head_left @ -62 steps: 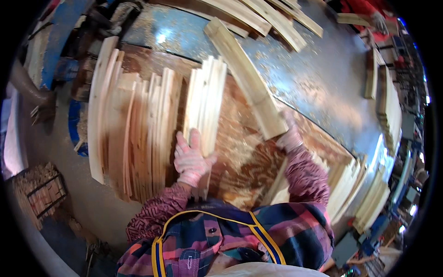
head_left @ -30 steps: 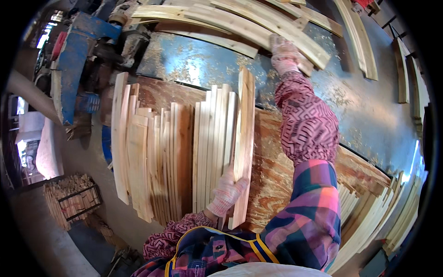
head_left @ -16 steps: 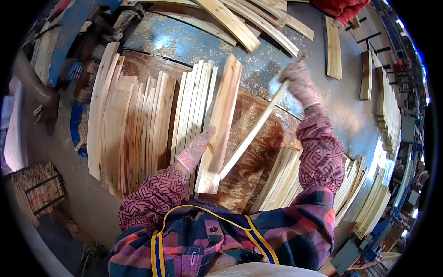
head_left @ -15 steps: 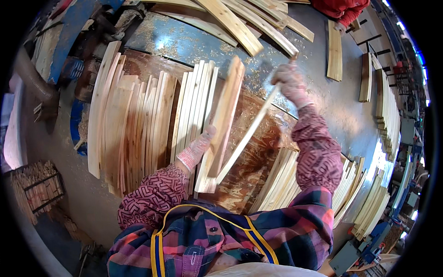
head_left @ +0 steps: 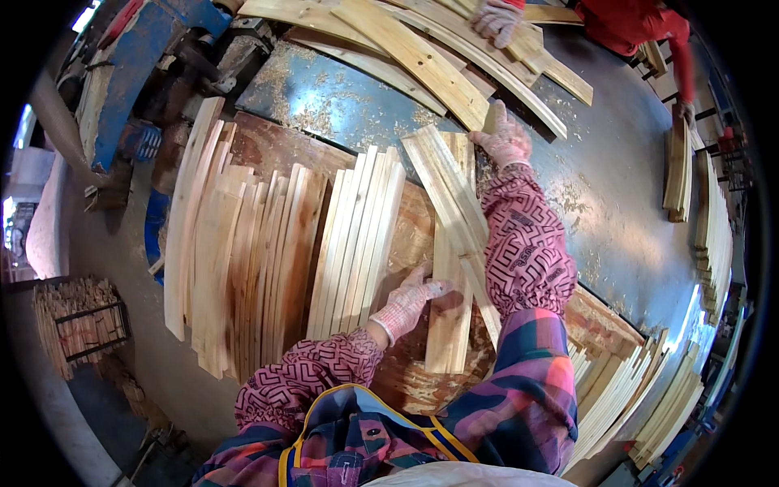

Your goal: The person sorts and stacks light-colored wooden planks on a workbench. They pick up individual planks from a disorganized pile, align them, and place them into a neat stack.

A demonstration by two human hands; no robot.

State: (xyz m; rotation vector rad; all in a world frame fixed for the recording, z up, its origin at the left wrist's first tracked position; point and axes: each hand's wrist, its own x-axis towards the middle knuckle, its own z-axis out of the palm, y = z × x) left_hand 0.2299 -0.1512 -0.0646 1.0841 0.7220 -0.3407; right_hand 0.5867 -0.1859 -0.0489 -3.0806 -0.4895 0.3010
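My left hand (head_left: 403, 307), in a pale knitted glove, rests its outstretched fingers and thumb on the left edge of a short board (head_left: 448, 345). Over that board crosses a tilted board (head_left: 442, 183), whose lower part runs down beside my right sleeve. My right hand (head_left: 505, 148), gloved too, is spread near the far ends of both boards, by the tip of a long knotty plank (head_left: 414, 61). Whether its fingertips touch that plank, I cannot tell. To the left of my left hand, pale strips (head_left: 357, 243) stand side by side.
Darker strips (head_left: 260, 268) are stacked farther left. Sawdust covers the metal table (head_left: 333, 93). At the far side, another person's gloved hand (head_left: 497, 20) rests on planks, and a person in red (head_left: 629, 28) stands at right. More strips (head_left: 613, 398) lie at lower right.
My right hand has let go of the thin strip. The board my left hand held upright now lies crossed with another. A co-worker's gloved hand has appeared over the far planks.
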